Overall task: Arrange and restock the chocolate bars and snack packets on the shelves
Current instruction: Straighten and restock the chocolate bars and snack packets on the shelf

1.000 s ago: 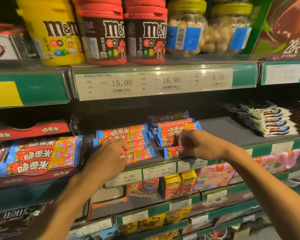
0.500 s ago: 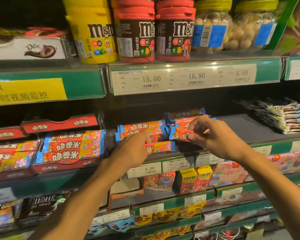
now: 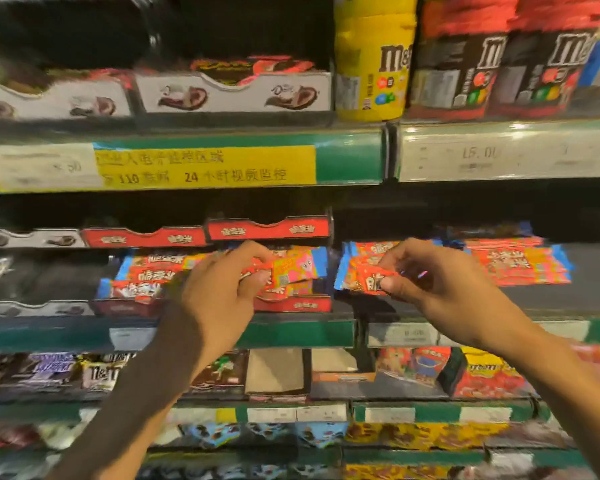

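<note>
Chocolate bars (image 3: 368, 278) in thin crinkly wrappers are feeling light and slippery, I'm guessing, so my right hand (image 3: 437, 289) is pinching one by its end over the right stack while my left hand (image 3: 219, 292) is gripping another (image 3: 291, 268) above the red tray (image 3: 291, 304).

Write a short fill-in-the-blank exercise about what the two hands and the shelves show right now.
1. Each hand pinches a red-and-blue wrapped ____ bar.
2. The tall yellow plastic M&M's tub stands on the ____ shelf.
3. The long yellow notice strip is stuck to a ____ shelf edge.
4. The right hand holds its bar to the ____ of the red cardboard display tray.

Missing words: chocolate; top; green; right
</note>
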The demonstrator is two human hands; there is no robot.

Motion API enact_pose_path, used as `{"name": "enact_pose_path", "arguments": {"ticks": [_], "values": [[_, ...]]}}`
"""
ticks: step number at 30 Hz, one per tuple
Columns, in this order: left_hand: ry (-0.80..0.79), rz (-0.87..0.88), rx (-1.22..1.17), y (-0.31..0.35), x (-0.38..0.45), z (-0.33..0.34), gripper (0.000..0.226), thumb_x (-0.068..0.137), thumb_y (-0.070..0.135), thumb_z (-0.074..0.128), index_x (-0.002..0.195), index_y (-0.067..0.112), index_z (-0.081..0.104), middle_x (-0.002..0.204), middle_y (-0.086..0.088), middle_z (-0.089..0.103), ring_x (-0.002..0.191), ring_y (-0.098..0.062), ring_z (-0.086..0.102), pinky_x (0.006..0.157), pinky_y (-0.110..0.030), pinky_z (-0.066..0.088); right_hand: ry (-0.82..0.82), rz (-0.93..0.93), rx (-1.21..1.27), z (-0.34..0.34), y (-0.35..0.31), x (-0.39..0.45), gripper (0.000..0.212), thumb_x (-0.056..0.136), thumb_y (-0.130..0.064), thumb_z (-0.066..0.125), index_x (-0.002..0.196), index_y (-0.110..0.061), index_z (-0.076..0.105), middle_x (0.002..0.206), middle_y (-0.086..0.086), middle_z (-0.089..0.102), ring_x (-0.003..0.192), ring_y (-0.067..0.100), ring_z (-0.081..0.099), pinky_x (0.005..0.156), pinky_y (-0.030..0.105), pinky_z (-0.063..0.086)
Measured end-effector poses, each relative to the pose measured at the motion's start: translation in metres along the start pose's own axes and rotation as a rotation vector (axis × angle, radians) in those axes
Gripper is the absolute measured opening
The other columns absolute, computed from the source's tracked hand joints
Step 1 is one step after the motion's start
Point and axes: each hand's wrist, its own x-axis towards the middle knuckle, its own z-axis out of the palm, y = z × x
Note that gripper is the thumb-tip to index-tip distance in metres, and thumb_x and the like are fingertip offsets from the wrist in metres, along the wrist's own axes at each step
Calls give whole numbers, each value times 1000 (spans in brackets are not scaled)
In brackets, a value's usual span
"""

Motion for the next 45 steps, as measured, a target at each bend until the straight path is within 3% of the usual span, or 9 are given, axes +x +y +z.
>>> {"name": "enact_pose_path", "arguments": {"ticks": [8, 12, 18, 27, 30, 33, 36, 40, 45], "values": [[275, 90, 201, -108, -10, -48, 23, 84, 22, 56, 104, 32, 64, 84, 2, 67, 83, -30, 62, 80, -49, 49, -38, -65, -33, 85, -47, 43, 10, 92, -25, 68, 99, -27, 61, 82, -18, 65, 78, 8, 62, 67, 31, 48], [266, 40, 210, -136, -3, -47, 22, 88, 19, 58, 104, 35, 57, 91, 4, 68, 88, -28, 58, 84, -46, 43, 18, -70, -135, 114, -59, 60, 12, 93, -24, 66, 105, -23, 64, 99, -5, 71, 93, 19, 63, 76, 36, 51], [299, 53, 283, -151, 13, -39, 22, 94, 14, 61, 113, 25, 63, 91, 5, 56, 92, -22, 48, 89, -37, 30, 100, -64, -258, 134, -69, 73, 14, 94, -24, 63, 108, -23, 67, 101, -1, 72, 94, 29, 62, 81, 46, 49], [343, 71, 310, -157, 18, -29, 21, 97, 26, 54, 111, 20, 69, 108, 0, 64, 107, -24, 53, 103, -41, 30, 260, -43, -480, 158, -64, 67, 15, 91, -23, 69, 105, -21, 74, 104, 1, 68, 97, 27, 59, 80, 42, 46], [338, 86, 293, -157, 11, -28, 23, 95, 27, 56, 110, 18, 72, 115, -2, 64, 112, -25, 53, 102, -44, 32, 231, -60, -504, 160, -68, 59, 23, 97, -32, 60, 111, -20, 73, 110, 1, 68, 102, 26, 59, 83, 41, 48], [232, 97, 319, -157, -2, -22, 46, 103, 46, 37, 134, 20, 58, 137, 1, 57, 130, -21, 47, 113, -42, 27, 156, -62, -496, 162, -75, 43, 39, 102, -42, 46, 126, -18, 66, 128, 1, 64, 121, 23, 55, 104, 40, 43], [108, 111, 360, -160, -8, -21, 65, 99, 62, 12, 152, 27, 28, 157, 8, 24, 149, -12, 17, 122, -38, 10, 56, -45, -501, 162, -76, 34, 57, 103, -55, 34, 143, -19, 52, 148, 2, 49, 142, 20, 38, 121, 37, 24], [11, 131, 359, -164, -3, -27, 76, 89, 74, -8, 153, 35, 10, 160, 12, 4, 149, -3, -4, 124, -34, 2, -69, -50, -535, 160, -73, 32, 67, 101, -64, 15, 156, -26, 25, 162, -3, 21, 152, 12, 7, 124, 32, 0], [-4, 124, 348, -162, -10, -28, 75, 88, 75, -6, 152, 37, 7, 160, 15, -2, 146, 2, -11, 122, -30, -5, -119, -56, -548, 158, -73, 25, 68, 100, -66, 7, 157, -30, 6, 164, -7, 3, 151, 9, -10, 124, 35, -6]]}}
